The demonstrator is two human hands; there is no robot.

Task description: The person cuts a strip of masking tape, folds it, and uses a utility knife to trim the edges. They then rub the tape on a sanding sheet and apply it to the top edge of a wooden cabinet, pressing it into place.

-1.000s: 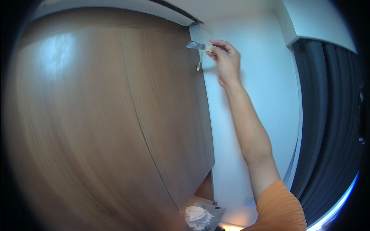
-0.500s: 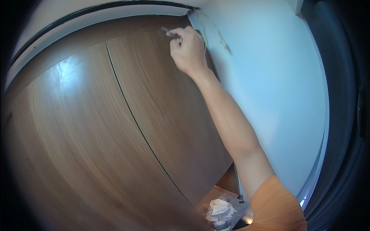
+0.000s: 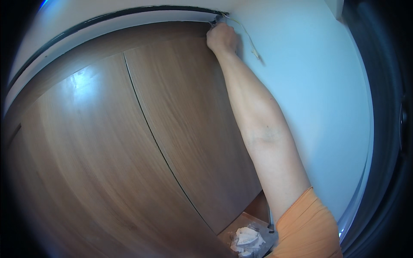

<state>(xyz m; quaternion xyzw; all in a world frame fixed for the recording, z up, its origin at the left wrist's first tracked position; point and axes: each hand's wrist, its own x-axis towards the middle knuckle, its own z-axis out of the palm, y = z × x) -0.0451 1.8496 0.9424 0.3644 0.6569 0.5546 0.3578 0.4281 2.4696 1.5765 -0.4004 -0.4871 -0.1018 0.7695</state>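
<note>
My right hand is raised at arm's length to the top corner, where the wooden cabinet meets the pale wall. Its fingers are closed and mostly turned away from view. A small grey stick-like piece shows at their far side, its kind unclear. Right beside the hand, thin yellowish wires come out of the corner and hang down the wall. Just above the knuckles ends a dark strip that runs along the upper edge. My left hand does not show.
Two tall wood-grain cabinet doors fill the left and middle, split by a dark gap. A pale wall stands at the right, with a dark curtain-like surface beyond. White lumpy material lies below, near my orange sleeve.
My right hand has moved up and to the right, from in front of the cabinet's top into the corner by the wires. The grey piece is now mostly hidden.
</note>
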